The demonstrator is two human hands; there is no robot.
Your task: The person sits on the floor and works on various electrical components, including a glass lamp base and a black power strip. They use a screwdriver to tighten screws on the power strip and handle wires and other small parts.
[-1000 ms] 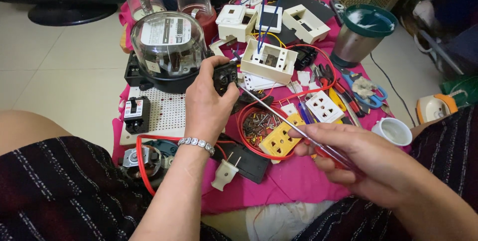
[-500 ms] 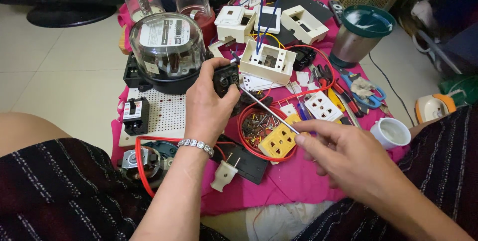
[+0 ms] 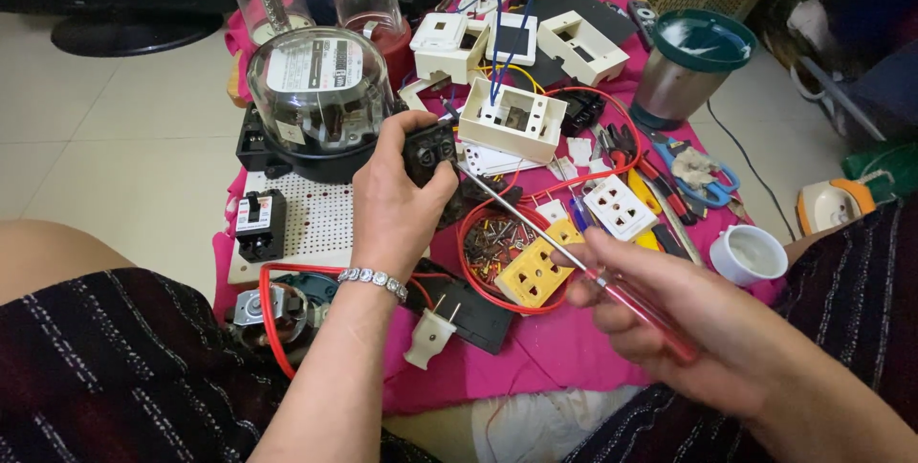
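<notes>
- At the middle of the pink cloth (image 3: pixel 564 358), a small black socket (image 3: pixel 427 148) is gripped by the left hand (image 3: pixel 394 197), whose fingers are closed around it; a beaded bracelet (image 3: pixel 373 277) is worn at the wrist.
- A red-handled screwdriver (image 3: pixel 574 262) is pinched by the closed fingers of the right hand (image 3: pixel 669 315), and its metal tip is brought right up to the black socket.
- Just below the shaft, a yellow socket (image 3: pixel 535 267) is seen lying on a round red dish of screws (image 3: pixel 492 238).
- A white plug (image 3: pixel 430 337) is laid near the left wrist, beside a red wire (image 3: pixel 273 315).
- Just behind the left hand, a domed electric meter (image 3: pixel 320 95) is set on a black base, with a white perforated board (image 3: pixel 306 224) and a black breaker (image 3: pixel 260 224) in front of it.
- A cream wall box (image 3: pixel 512 119) with blue wires is placed just beyond the black socket.
- Farther right, a white socket (image 3: pixel 620 207), pliers (image 3: pixel 703 176), a white cup (image 3: pixel 751 254) and a steel jug with a green lid (image 3: pixel 688 66) are spread out.
</notes>
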